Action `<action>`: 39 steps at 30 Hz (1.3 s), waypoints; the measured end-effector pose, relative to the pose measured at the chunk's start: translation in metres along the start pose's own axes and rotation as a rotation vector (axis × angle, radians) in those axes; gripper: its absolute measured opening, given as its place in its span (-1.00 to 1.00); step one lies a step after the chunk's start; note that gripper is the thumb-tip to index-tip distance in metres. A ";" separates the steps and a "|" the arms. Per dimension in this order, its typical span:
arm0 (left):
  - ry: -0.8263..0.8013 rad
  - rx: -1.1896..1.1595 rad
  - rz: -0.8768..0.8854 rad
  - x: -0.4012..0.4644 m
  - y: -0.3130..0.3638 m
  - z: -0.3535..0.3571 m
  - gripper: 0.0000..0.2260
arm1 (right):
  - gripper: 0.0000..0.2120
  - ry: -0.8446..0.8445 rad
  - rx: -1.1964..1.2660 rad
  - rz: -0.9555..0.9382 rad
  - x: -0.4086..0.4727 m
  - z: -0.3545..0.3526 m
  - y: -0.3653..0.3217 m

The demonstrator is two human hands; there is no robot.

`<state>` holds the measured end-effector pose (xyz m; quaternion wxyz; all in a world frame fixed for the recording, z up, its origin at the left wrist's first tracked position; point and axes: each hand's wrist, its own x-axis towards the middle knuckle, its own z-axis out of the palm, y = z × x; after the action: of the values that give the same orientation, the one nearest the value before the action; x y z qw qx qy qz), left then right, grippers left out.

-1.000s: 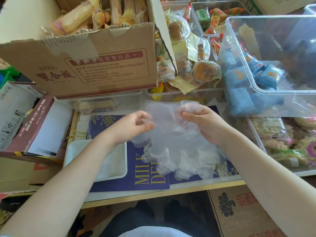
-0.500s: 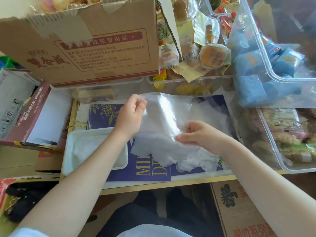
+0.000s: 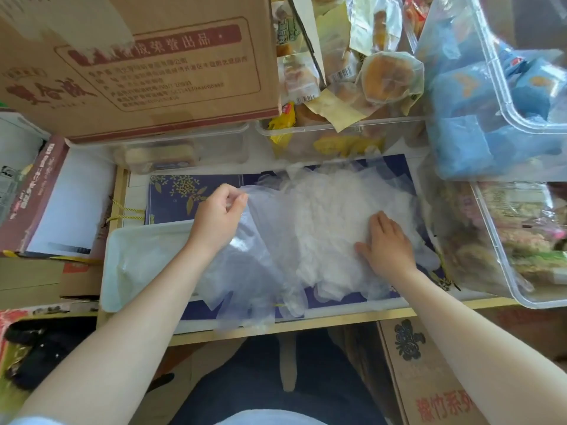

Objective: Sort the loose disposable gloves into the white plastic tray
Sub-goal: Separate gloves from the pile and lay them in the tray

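We note change: left hand now pinches one glove, peeled leftward, partly over white tray. Right hand now flat, fingers spread, pressing glove pile on worktop. Separation done; we judge tray drop next.

Left forearm hides part of the white tray.
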<state>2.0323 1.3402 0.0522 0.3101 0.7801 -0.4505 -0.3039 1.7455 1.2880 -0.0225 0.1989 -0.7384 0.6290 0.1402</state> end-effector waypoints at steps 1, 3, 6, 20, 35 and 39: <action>-0.014 -0.016 -0.002 0.000 0.001 0.002 -0.88 | -0.39 0.034 -0.039 -0.018 0.000 0.001 0.002; -0.049 -0.050 -0.007 0.000 0.004 0.004 -0.86 | -0.55 0.145 -0.093 -0.042 0.003 0.002 0.007; -0.113 -0.068 0.004 0.001 0.005 0.006 -0.83 | -0.80 0.255 -0.151 -0.088 0.005 0.005 0.010; -0.623 -0.266 0.124 -0.012 0.039 -0.007 -0.82 | -0.89 0.186 1.181 -0.078 -0.012 -0.077 -0.017; -0.477 -0.708 0.127 -0.027 0.088 -0.008 -0.84 | -0.84 0.500 0.907 -0.523 -0.051 -0.096 -0.068; -0.538 -0.721 0.227 -0.027 0.082 -0.018 -0.71 | -0.64 -0.316 1.705 -0.023 -0.040 -0.085 -0.055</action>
<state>1.9927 1.3347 0.1307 0.4651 0.4615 -0.4631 -0.5968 1.7889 1.2898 0.0767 0.7708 -0.3157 0.4771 -0.2803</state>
